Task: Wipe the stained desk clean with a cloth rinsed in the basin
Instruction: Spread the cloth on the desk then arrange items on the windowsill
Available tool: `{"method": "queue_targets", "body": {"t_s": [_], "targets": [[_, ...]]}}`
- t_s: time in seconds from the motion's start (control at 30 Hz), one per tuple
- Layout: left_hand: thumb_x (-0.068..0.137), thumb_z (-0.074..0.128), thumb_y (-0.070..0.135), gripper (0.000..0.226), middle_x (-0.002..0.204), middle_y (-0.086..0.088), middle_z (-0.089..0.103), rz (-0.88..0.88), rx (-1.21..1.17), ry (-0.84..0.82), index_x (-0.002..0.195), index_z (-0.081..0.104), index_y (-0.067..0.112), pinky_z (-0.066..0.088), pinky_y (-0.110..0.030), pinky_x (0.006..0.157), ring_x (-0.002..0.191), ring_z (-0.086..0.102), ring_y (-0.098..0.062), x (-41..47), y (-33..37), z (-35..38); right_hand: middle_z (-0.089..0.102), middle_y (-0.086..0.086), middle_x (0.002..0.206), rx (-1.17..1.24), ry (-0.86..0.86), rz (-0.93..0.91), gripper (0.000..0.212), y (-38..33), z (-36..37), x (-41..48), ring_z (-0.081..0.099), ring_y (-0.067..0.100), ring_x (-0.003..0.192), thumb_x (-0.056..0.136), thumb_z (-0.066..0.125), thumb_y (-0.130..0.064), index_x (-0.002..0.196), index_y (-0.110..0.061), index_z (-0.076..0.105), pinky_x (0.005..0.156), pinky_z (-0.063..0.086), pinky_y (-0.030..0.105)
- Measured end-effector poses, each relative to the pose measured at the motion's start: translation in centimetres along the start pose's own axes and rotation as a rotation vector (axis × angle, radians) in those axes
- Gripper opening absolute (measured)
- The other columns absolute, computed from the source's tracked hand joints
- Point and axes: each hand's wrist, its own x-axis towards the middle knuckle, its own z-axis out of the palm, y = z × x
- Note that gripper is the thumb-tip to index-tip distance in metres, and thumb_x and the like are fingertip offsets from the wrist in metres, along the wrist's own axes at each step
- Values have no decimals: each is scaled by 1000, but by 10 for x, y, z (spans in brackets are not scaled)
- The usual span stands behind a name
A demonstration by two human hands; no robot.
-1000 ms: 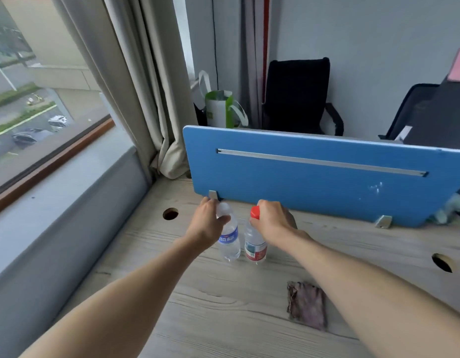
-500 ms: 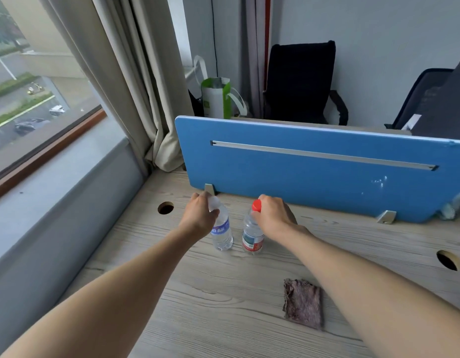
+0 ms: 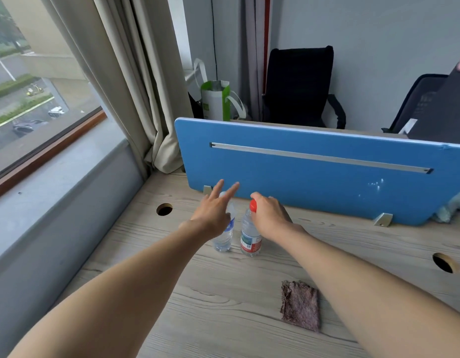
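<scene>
Lower centre-right of the frame: the cloth (image 3: pixel 300 304) is lying flat on the desk (image 3: pixel 223 293). It is a small brownish-purple square, is being touched by neither hand, and is lying well apart from both. No basin is showing anywhere in view.

Middle of the frame, just in front of the blue divider (image 3: pixel 314 192): two water bottles are standing upright, side by side. The right hand (image 3: pixel 271 215) is being curled over the neck and cap of the red-capped bottle (image 3: pixel 250 239). The left hand (image 3: pixel 213 213) is being held with fingers straight and spread in front of the blue-labelled bottle (image 3: pixel 223 241). Whether its thumb is touching that bottle cannot be told.

Handling judgement, cloth: it is being taken as light, limp and fuzzy, with no stiffness. It is looking dry, though that cannot be confirmed. It is being expected to fold and droop when lifted, and to grow heavier and drip once rinsed. A pinch at a corner, or a bunched grab over the middle, is being judged adequate. Breakage is not being counted as a risk.

Stains on the desk are not being made out from this view.
</scene>
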Motion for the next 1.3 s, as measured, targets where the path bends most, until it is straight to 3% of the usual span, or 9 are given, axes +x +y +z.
{"method": "queue_targets", "body": {"t_s": [0.07,0.17,0.33,0.5,0.67,0.97,1.07,1.2,1.3], "targets": [[96,54,0,69,167,-2,7,77,84,-24,155,31,28,30,-41,118,147,28,-28,9,1,0,56,14,123,-18,-9,-22,41,0,-1,0,56,32,108,100,55,-19,140,-21,46,81,45,34],[91,53,-10,50,153,-4,42,21,58,37,135,59,13,37,-30,109,132,49,-24,14,-4,3,59,13,116,-39,2,-19,31,0,-3,3,54,30,96,97,56,-11,126,-17,53,77,46,34],[94,49,-12,55,159,-6,33,11,24,104,143,52,13,29,-29,114,142,38,-25,11,-6,5,61,11,111,-24,43,-7,19,-3,2,7,57,29,95,97,60,-18,115,-17,52,76,49,36],[93,49,-11,67,163,-8,20,1,-6,35,150,42,24,31,-35,115,145,31,-29,6,-4,2,62,10,112,-136,11,-24,18,-13,3,8,57,27,92,100,53,-15,118,-18,50,72,50,37],[90,49,-7,68,157,-8,28,-53,-47,85,149,39,23,35,-38,114,142,34,-29,-13,-22,-30,45,13,130,-401,128,-8,32,-43,-9,-2,48,33,118,97,56,-21,128,-16,49,84,43,40],[88,46,0,52,129,-7,53,-241,17,277,133,56,22,44,-42,102,126,48,-28,-149,-148,-145,44,12,132,-374,26,-416,29,-235,43,-68,47,34,124,99,45,-14,128,-12,50,95,40,43],[89,46,1,45,131,-7,56,-335,31,353,128,60,19,45,-40,101,125,50,-26,-224,-195,-181,47,11,132,-369,-25,-547,29,-308,78,-108,49,34,125,100,42,-17,126,-13,53,96,41,41],[93,48,6,35,129,-2,59,-472,48,513,119,65,22,43,-31,99,124,52,-22,-345,-259,-223,52,10,128,-338,-87,-757,27,-409,132,-177,53,33,118,99,45,-19,123,-13,56,89,42,38],[93,53,9,28,123,-2,63,-606,59,574,113,68,21,45,-30,96,116,56,-24,-443,-300,-243,57,10,120,-309,-140,-944,20,-470,174,-232,56,29,102,97,45,-18,112,-13,59,77,42,34]]}}
